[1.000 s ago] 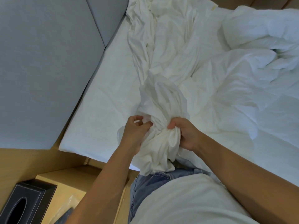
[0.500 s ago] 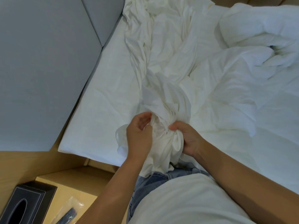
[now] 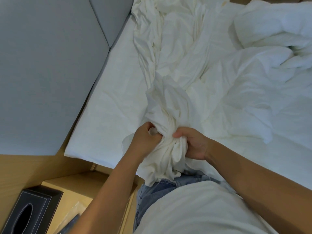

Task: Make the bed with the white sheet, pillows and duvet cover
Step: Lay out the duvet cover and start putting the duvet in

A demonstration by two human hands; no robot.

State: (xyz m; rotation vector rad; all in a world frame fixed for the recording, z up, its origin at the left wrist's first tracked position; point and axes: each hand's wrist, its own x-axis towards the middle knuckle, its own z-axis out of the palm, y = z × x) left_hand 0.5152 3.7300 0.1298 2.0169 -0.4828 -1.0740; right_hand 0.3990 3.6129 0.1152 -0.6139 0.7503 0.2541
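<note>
Left hand [image 3: 145, 141] and right hand [image 3: 194, 142] — each grip clenched on the bunched duvet cover [image 3: 165, 119].

Left of the bunched duvet cover [image 3: 165, 115] a strip of flat white sheet [image 3: 108, 119] runs along the mattress, with room for a hand to pass. That strip is closed on its left by the grey padded headboard [image 3: 47, 73], which rises straight from the mattress edge. To the right, the heaped duvet [image 3: 270, 65] and rumpled folds fill the bed. Below the mattress corner, a black tissue box [image 3: 28, 211] sits on the wooden nightstand [image 3: 81, 184].
</note>
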